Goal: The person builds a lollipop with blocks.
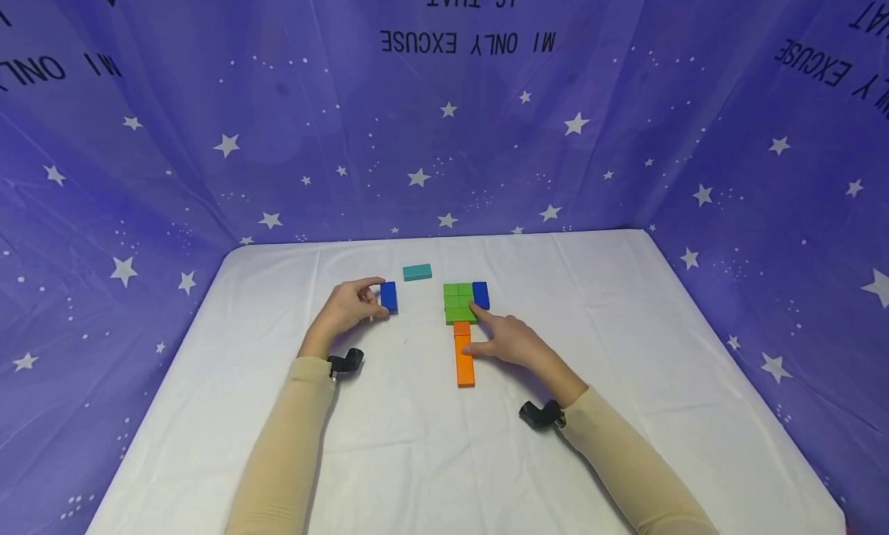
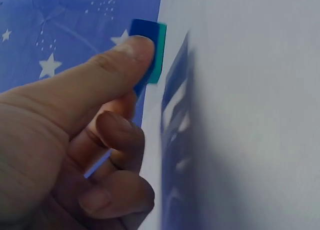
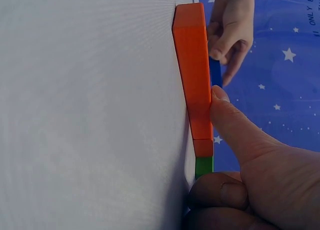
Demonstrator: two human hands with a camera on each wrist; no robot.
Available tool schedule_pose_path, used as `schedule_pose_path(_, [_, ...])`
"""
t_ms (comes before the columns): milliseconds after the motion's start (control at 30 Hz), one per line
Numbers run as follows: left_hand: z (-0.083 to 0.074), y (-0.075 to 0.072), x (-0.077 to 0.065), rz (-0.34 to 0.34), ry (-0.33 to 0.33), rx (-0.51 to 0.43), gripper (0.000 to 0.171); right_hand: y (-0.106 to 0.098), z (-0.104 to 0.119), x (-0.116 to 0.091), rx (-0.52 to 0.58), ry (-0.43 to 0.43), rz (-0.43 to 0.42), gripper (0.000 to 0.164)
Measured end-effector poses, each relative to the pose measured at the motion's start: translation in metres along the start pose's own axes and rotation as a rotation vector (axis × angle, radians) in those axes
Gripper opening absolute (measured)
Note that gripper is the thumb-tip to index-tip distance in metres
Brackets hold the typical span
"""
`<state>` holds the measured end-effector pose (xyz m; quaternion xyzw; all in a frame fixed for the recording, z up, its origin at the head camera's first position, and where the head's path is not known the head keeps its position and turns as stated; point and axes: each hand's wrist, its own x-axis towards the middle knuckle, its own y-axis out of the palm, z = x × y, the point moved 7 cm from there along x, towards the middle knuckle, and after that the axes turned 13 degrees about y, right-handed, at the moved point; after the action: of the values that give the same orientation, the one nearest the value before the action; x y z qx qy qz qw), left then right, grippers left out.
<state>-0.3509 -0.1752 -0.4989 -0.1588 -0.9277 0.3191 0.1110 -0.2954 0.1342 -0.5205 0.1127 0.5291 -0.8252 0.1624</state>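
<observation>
My left hand pinches a blue block between thumb and fingers, close over the white table at left of centre. In the left wrist view this blue block overlaps the teal block. My right hand reaches over an arrangement of blocks, its index fingertip touching the green blocks and its thumb on the long orange block. A short orange piece joins the long one to the green group. Against the right side of the green blocks sits another blue block.
The teal block lies alone behind and between the hands. A white cloth covers the table. Purple star-printed curtains rise at the back and sides. Each wrist wears a small black camera mount.
</observation>
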Motion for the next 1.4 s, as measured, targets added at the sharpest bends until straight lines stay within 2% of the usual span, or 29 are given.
schedule_pose_path(367, [-0.018,0.021,0.01,-0.021,0.052,-0.012,0.067,0.001,-0.001,0.001,0.004,0.003,0.005,0.102])
schedule_pose_path(667, [-0.029,0.049,0.019,0.016,0.093,0.016,0.067,0.002,0.0,0.0,0.012,0.012,0.014,0.103])
schedule_pose_path(1100, [-0.035,0.07,0.03,0.063,0.058,0.015,0.066,0.001,-0.002,0.002,-0.002,0.031,0.012,0.103])
schedule_pose_path(1400, [-0.036,0.074,0.037,0.05,0.034,0.061,0.067,0.001,-0.002,0.002,-0.009,0.042,0.012,0.103])
